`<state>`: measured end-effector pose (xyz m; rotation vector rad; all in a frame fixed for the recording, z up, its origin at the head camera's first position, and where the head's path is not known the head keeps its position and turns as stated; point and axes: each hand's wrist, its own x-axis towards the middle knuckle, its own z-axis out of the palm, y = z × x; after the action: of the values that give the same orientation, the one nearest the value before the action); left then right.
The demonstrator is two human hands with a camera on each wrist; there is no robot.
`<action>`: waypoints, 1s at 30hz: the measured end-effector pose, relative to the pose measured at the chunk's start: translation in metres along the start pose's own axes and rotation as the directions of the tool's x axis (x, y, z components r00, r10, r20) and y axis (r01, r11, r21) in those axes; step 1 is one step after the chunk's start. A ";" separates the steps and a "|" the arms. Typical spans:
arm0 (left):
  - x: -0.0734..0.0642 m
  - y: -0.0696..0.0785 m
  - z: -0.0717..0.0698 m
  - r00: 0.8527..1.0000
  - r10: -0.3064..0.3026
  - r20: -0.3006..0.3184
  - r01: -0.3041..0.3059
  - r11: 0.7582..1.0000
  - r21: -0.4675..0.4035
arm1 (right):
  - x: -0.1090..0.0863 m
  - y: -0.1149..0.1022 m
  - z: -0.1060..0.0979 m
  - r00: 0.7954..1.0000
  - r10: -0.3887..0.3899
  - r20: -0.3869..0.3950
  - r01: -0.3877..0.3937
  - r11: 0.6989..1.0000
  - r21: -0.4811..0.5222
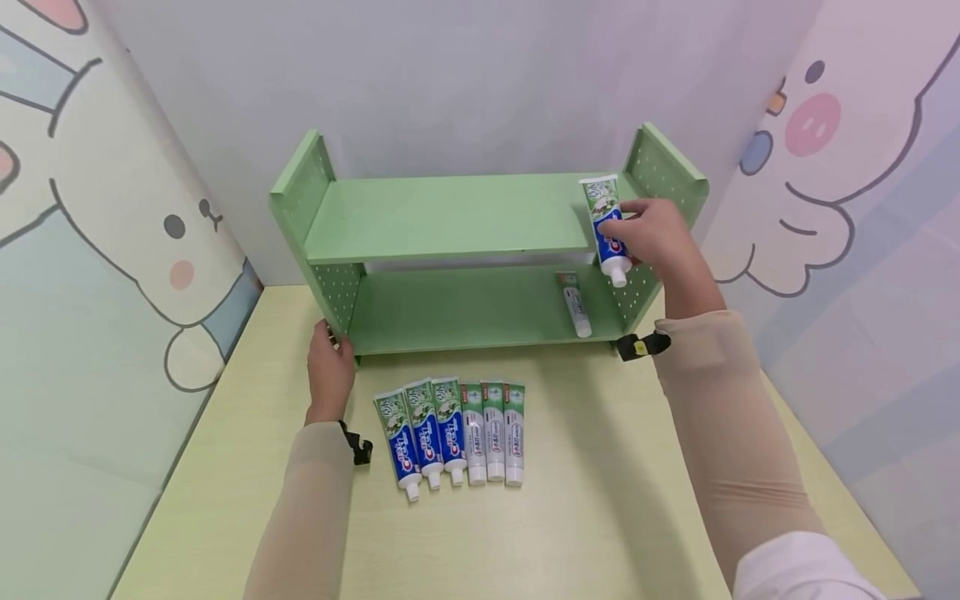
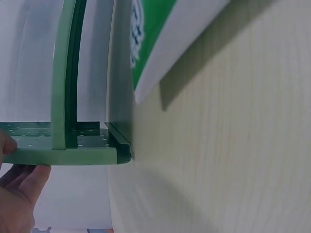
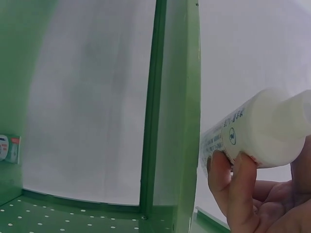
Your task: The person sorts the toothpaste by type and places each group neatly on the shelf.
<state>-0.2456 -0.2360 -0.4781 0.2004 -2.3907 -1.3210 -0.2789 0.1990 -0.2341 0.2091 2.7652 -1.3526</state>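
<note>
A blue and green toothpaste tube [image 1: 606, 225] with a white cap is pinched between thumb and fingers of my right hand [image 1: 656, 237], at the right end of the green rack's upper shelf [image 1: 450, 215]. In the right wrist view the tube's white back [image 3: 243, 131] shows above the fingers. My left hand [image 1: 330, 375] grips the lower left side panel of the rack; in the left wrist view its thumb and fingers [image 2: 36, 182] lie on either side of the panel edge. On the lower shelf [image 1: 450, 308], a white and green toothpaste tube [image 1: 574, 307] lies near the right end.
On the table [image 1: 585, 517] before the rack lie three blue and green tubes [image 1: 427, 437] beside three white and green tubes [image 1: 493, 437], in a row with caps toward me. Walls with cartoon drawings [image 1: 172, 208] stand behind and on both sides.
</note>
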 end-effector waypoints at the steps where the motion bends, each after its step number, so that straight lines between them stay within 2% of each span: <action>1: 0.000 0.000 0.000 1.000 0.001 0.001 -0.001 1.000 -0.006 | 0.002 0.000 0.000 1.000 0.005 -0.003 -0.005 1.000 0.003; 5: 0.001 0.001 0.001 1.000 0.004 0.002 -0.004 1.000 -0.013 | 0.007 0.000 -0.001 1.000 0.019 -0.018 -0.018 0.999 0.029; 12: 0.000 0.002 -0.001 1.000 -0.004 -0.009 0.004 1.000 0.026 | 0.019 -0.002 0.001 0.998 0.023 -0.064 -0.022 1.000 0.020; 22: 0.000 0.001 0.001 1.000 -0.003 -0.012 0.003 1.000 0.013 | 0.032 -0.002 0.002 0.993 0.056 -0.104 -0.054 0.998 0.018; 30: -0.001 0.001 0.001 1.000 -0.001 -0.008 0.001 1.000 0.002 | 0.040 -0.002 0.005 0.989 0.046 -0.138 -0.048 0.999 -0.008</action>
<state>-0.2453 -0.2346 -0.4780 0.2065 -2.3861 -1.3153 -0.3186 0.1980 -0.2402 0.3790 2.8579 -1.3604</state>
